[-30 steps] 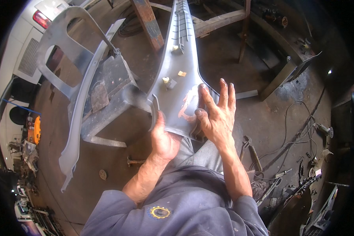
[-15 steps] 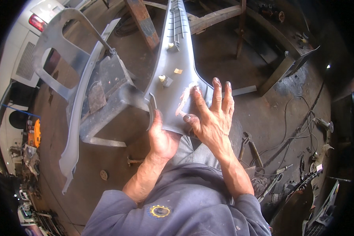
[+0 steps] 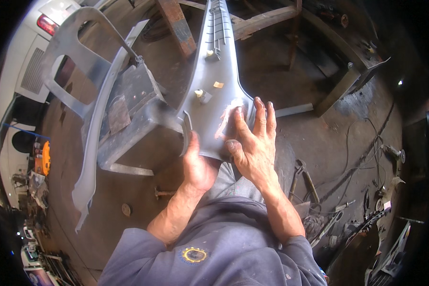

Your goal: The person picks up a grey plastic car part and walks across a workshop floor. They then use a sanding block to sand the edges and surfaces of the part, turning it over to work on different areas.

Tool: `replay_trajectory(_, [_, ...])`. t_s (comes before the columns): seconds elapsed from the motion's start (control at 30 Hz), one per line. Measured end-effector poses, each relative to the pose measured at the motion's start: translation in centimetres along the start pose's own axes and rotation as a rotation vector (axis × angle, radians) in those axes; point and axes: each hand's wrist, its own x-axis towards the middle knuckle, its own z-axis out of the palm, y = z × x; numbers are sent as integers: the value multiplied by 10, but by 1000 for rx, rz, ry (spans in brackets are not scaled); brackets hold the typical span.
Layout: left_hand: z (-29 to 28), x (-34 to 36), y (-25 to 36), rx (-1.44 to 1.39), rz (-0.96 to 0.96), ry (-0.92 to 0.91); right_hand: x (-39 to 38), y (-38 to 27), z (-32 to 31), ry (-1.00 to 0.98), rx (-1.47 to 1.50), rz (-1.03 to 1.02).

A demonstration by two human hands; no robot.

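- The grey panel (image 3: 213,107) sits centrally, wide end nearest, its narrow end running out of view at 12 o'clock; pale clips (image 3: 199,93) stand up from its face toward 11.
- Pinkish paste (image 3: 223,120) lies on the wide end. It looks soft, so a careless brush could smear it or work grit in.
- The left hand (image 3: 199,169) has its grip around the panel's near edge at 7 o'clock, thumb on top; if that slackens, the panel could tip or twist.
- The right hand (image 3: 256,150) is spread, clasping nothing visible, index fingertip seemingly touching the paste's right edge; too much pressure could leave ridges.
- The underside is hidden, so I cannot tell how firmly the panel is supported.
- A long grey strip (image 3: 92,148) at 9 and a grey chair (image 3: 97,66) at 10 crowd the left; a rusty post (image 3: 176,28) at 11 and a metal stand (image 3: 337,89) at 2 limit sideways swings.
- On the floor (image 3: 314,138), a hammer (image 3: 164,193) at 8 and pincers (image 3: 312,187) at 4 could catch a foot.
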Motion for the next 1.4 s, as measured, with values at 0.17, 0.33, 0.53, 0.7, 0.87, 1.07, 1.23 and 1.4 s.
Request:
replay_trajectory(0.17, [2, -4, 5, -40, -19, 85, -11, -3, 3, -12, -43, -164])
replay_trajectory(0.33, [-1, -5, 5, -79, -71, 49, -17, 2, 4, -18, -102, -246])
replay_trajectory(0.53, [-1, -1, 1, -135, -39, 71, 15, 14, -2, 8, -179, -202])
replay_trajectory(0.7, [-2, -2, 2, -101, -46, 88, 17, 14, -2, -50, 3, -237])
replay_trajectory(0.87, [-1, -3, 3, -53, -40, 133, 6, 6, -4, -60, -53, -351])
replay_trajectory(1.07, [-3, -7, 6, -57, -74, 97, 15, 19, -4, -35, -115, -487])
replay_trajectory(1.23, [-2, -5, 4, -90, -68, 110, 16, 12, -9, -107, -24, -438])
replay_trajectory(1.4, [-6, -4, 4, -109, -91, 84, -1, 17, -3, -71, -104, -520])
